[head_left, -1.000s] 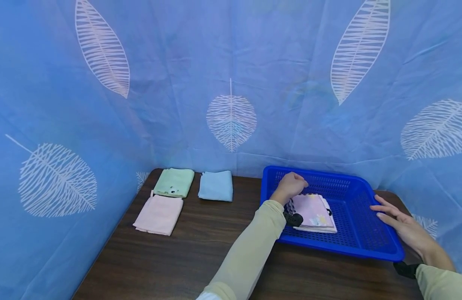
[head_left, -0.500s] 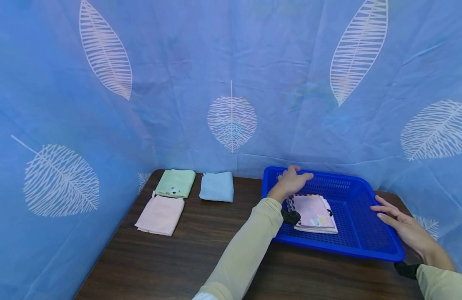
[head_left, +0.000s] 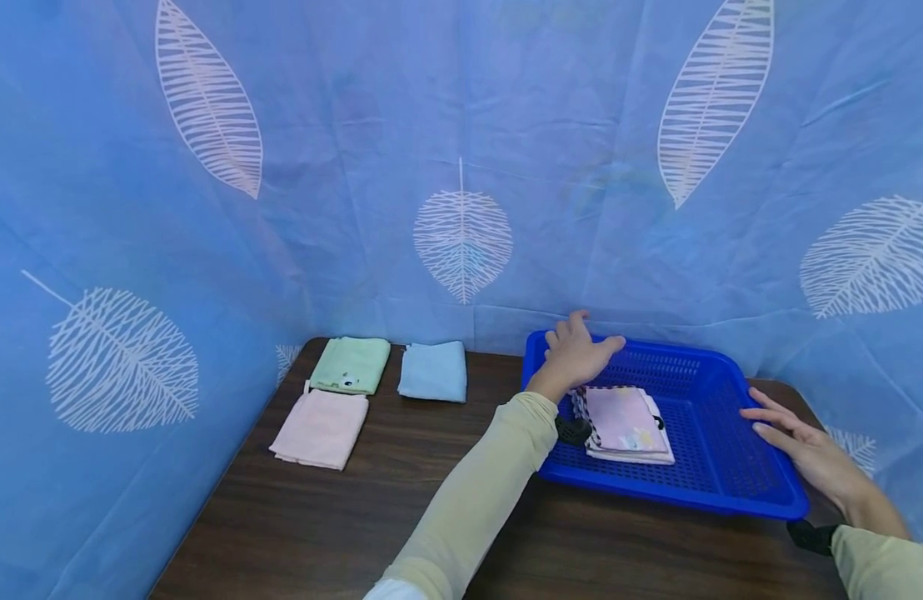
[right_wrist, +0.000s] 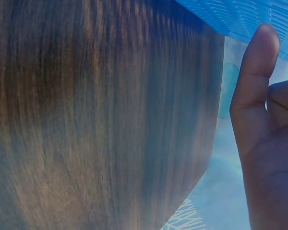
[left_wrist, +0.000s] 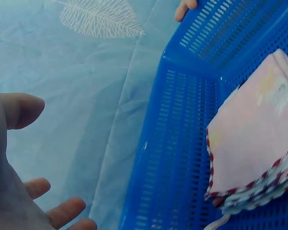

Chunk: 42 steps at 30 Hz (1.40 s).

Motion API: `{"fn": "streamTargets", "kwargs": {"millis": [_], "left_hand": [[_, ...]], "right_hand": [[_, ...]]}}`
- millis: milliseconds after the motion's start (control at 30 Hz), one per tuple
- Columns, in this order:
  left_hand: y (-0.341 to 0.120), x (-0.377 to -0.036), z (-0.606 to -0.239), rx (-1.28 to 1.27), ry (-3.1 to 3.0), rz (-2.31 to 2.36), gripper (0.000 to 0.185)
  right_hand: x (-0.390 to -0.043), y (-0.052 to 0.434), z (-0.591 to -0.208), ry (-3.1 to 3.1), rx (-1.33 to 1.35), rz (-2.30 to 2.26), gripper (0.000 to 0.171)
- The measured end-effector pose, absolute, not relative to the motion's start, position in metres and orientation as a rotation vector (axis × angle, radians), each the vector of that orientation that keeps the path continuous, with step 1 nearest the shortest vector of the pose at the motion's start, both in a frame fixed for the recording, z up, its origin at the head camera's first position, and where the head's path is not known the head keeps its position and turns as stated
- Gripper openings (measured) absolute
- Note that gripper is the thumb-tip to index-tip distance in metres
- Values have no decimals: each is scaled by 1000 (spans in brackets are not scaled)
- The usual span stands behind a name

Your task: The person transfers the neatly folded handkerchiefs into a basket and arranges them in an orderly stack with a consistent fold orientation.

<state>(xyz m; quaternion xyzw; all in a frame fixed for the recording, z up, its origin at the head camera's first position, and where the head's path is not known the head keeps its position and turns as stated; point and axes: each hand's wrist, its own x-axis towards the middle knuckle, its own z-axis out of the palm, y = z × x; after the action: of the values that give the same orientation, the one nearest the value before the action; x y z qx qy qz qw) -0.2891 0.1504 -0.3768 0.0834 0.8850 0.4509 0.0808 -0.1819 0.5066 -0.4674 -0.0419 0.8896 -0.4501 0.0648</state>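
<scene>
A blue perforated plastic basket (head_left: 694,450) stands at the right of the dark wooden table. Inside it, toward the left, lies a stack of folded small towels (left_wrist: 259,129), the top one pale pink with a red-and-white twisted edging. My left hand (head_left: 577,354) is over the basket's back left part, fingers spread and holding nothing; the left wrist view shows its fingers apart from the basket wall. At the basket's right side, my right hand (head_left: 821,458) rests its extended fingertips on the rim. Its thumb (right_wrist: 261,52) reaches up to the outer wall in the right wrist view.
On the table's left lie a folded green towel (head_left: 351,365) with a small face, a pink towel (head_left: 321,429) in front of it and a light blue towel (head_left: 433,372) to the right. A blue curtain (head_left: 356,208) with white leaf prints hangs close behind the table.
My left hand has risen from beside the towel stack toward the basket's back left rim, its fingers spreading out. My right hand and the basket have stayed in place.
</scene>
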Motion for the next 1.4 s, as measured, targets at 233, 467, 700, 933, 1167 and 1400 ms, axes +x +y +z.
{"fn": "streamTargets", "kwargs": {"millis": [233,467,700,933,1167,1400], "left_hand": [[142,-292,-372,306,2730,1271,73],[138,-296,-369,366,2808,1170,67],[129,-299,-369,419,2872,1044,66],[117,-302,-368,446,2918,994,69],[106,-303,-373,444,2924,965,72],[97,-306,-377,437,2927,940,74]], "right_hand": [[-183,509,-466,2665,-155,-1402,47],[-183,510,-465,2661,-138,-1402,46],[-182,509,-465,2645,-137,-1422,46],[-185,508,-464,2666,-143,-1414,47],[-183,506,-465,2668,-135,-1403,46],[-183,504,-466,2641,-84,-1419,49]]}}
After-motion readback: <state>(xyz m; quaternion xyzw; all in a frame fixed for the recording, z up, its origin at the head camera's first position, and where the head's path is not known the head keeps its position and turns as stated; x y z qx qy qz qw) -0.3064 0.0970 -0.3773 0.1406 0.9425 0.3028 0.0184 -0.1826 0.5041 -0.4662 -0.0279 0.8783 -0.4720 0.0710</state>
